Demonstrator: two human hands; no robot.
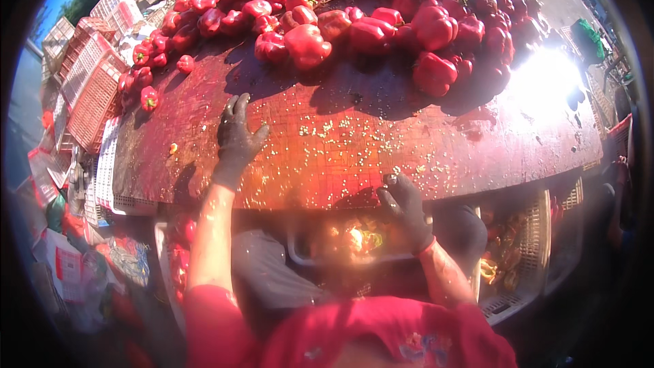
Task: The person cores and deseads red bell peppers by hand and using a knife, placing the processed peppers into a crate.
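My left hand (239,135), in a dark glove, reaches over the wet, red-stained wooden table (460,153) with its fingers apart and nothing in them. It is just short of a heap of red bell peppers (306,46). My right hand (407,209), gloved too, is at the table's near edge with the fingers curled. A small pale bit (396,169) shows at its fingertips; whether the hand grips anything is hidden. Pale pepper seeds (352,143) lie scattered between my hands. Below the edge, between my knees, a tub (306,261) holds blurred yellowish pieces.
A plastic crate (534,245) with pepper scraps stands at my right, and another crate (162,255) with red peppers at my left. Stacked plastic crates (94,97) lean beyond the table's left side. Strong sun glare (546,84) washes out the right part of the tabletop.
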